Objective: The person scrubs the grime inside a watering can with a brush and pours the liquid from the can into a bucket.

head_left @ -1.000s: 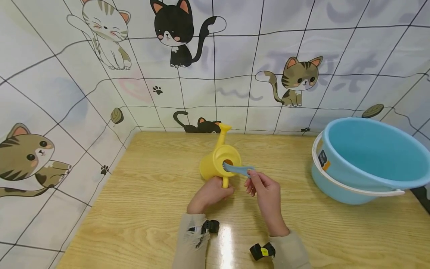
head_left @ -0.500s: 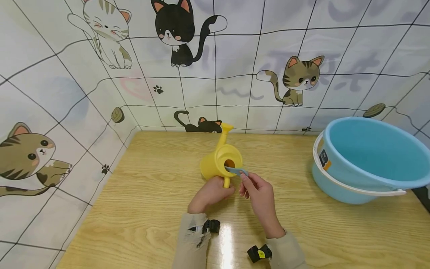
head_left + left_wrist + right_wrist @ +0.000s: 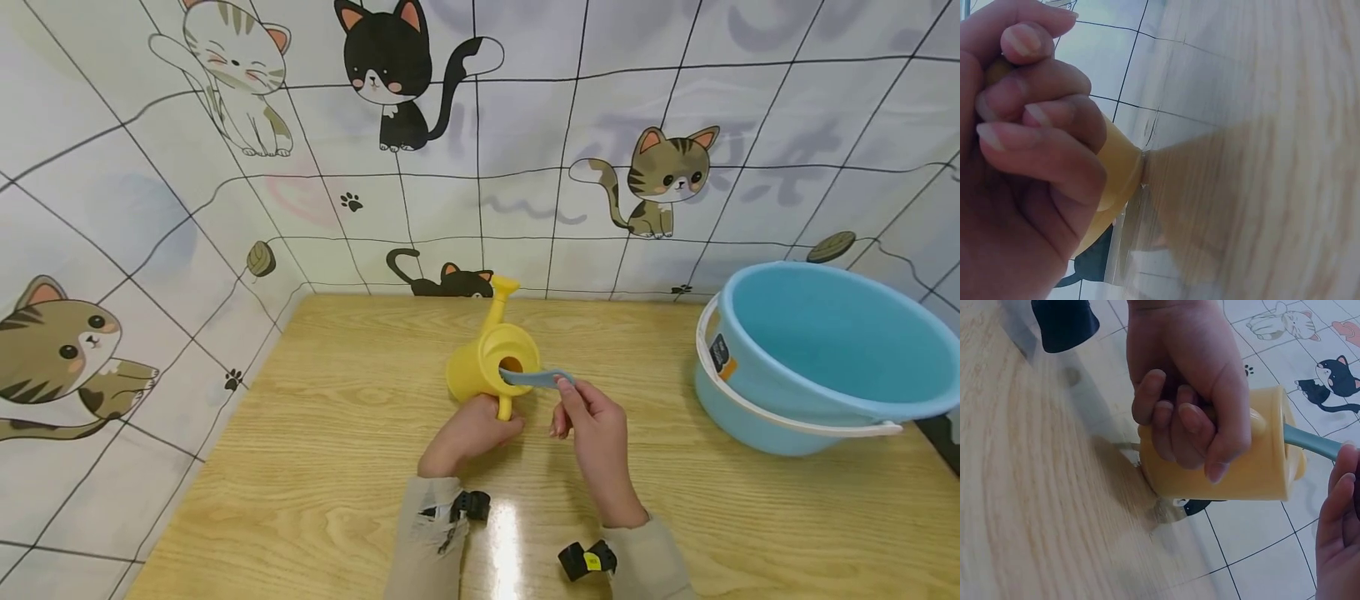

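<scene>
A yellow watering can point(image 3: 467, 372) stands on the wooden table, its round opening turned toward me and its spout toward the wall. My left hand point(image 3: 474, 433) grips the can's handle point(image 3: 505, 407), with fingers curled round it in the left wrist view. A slim blue-grey handled tool point(image 3: 534, 378) enters the opening; its far end is hidden inside the can. Thumb and fingers of my right hand point(image 3: 600, 433) pinch the tool's outer end. In the right wrist view the tool's shaft point(image 3: 1312, 441) runs from the can to the fingertips.
A large light-blue bucket point(image 3: 772, 417) with a white handle point(image 3: 795, 428) stands on the table at the right. Behind the table point(image 3: 337, 383) rises a wall covering point(image 3: 525, 208) with cats on it. A black camera sits on each wrist.
My right hand moved left toward the can half a second ago, pushing the tool deeper. Now it is back to the right, with more of the tool showing. The left hand stays on the can's handle.
</scene>
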A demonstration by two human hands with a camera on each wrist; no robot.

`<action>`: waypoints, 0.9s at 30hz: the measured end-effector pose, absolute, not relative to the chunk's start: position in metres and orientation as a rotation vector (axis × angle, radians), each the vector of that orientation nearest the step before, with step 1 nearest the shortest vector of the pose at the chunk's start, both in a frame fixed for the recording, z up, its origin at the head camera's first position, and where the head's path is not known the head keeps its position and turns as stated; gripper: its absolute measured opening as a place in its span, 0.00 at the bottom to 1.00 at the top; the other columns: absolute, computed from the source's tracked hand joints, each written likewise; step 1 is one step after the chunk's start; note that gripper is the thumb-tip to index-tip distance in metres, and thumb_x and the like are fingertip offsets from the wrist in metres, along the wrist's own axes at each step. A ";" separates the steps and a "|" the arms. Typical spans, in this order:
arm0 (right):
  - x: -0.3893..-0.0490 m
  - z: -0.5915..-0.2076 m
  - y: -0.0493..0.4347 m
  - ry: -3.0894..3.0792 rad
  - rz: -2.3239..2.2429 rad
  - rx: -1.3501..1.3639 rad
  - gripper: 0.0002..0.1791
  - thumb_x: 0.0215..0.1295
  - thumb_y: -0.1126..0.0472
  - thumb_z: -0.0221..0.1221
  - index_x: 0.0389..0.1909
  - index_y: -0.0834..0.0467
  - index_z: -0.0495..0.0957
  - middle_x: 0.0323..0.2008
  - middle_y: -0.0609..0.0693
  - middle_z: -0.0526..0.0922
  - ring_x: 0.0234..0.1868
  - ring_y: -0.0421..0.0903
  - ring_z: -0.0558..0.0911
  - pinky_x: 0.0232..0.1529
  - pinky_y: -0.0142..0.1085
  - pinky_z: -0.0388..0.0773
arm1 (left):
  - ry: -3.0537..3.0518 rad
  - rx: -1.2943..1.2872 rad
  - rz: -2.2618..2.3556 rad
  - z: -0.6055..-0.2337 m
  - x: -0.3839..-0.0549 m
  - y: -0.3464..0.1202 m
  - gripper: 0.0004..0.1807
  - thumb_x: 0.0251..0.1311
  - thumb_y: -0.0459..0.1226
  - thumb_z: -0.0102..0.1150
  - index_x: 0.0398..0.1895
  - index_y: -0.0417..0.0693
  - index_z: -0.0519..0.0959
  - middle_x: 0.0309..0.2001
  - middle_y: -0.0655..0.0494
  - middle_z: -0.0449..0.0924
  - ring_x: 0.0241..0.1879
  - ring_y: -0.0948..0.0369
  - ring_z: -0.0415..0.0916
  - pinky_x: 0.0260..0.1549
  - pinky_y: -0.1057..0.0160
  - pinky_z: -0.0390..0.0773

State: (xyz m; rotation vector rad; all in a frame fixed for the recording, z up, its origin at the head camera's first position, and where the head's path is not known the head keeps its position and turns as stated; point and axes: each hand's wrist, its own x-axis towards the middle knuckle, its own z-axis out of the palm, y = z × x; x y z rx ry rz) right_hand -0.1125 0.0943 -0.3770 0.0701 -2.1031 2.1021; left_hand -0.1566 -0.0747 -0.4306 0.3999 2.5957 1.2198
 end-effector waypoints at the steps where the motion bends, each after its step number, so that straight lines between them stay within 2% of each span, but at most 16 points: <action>1: -0.113 -0.376 0.095 -2.094 2.108 0.065 0.16 0.64 0.56 0.50 0.43 0.64 0.76 0.13 0.57 0.69 0.16 0.49 0.71 0.21 0.35 0.73 | 2.595 0.399 1.218 -0.431 -0.157 -0.075 0.15 0.50 0.43 0.54 0.10 0.49 0.70 0.09 0.60 0.67 0.10 0.64 0.63 0.13 0.67 0.64; 11: -0.114 -0.378 0.096 -2.040 2.167 0.097 0.16 0.64 0.57 0.50 0.43 0.66 0.75 0.13 0.56 0.68 0.16 0.47 0.71 0.21 0.35 0.72 | 2.594 0.392 1.227 -0.430 -0.156 -0.075 0.15 0.50 0.42 0.53 0.10 0.49 0.70 0.09 0.61 0.67 0.09 0.64 0.62 0.13 0.67 0.64; 17: -0.114 -0.379 0.094 -2.058 2.117 0.162 0.10 0.64 0.62 0.50 0.41 0.64 0.75 0.14 0.57 0.70 0.16 0.46 0.71 0.19 0.34 0.72 | 2.624 0.415 1.211 -0.431 -0.156 -0.076 0.15 0.49 0.42 0.52 0.09 0.51 0.69 0.08 0.62 0.66 0.09 0.65 0.61 0.13 0.67 0.63; 27: -0.113 -0.385 0.087 -2.130 2.139 0.325 0.09 0.64 0.64 0.50 0.40 0.64 0.73 0.19 0.60 0.73 0.19 0.56 0.72 0.20 0.38 0.72 | 2.595 0.378 1.270 -0.431 -0.157 -0.076 0.14 0.47 0.41 0.54 0.09 0.49 0.68 0.08 0.61 0.65 0.09 0.64 0.61 0.12 0.67 0.61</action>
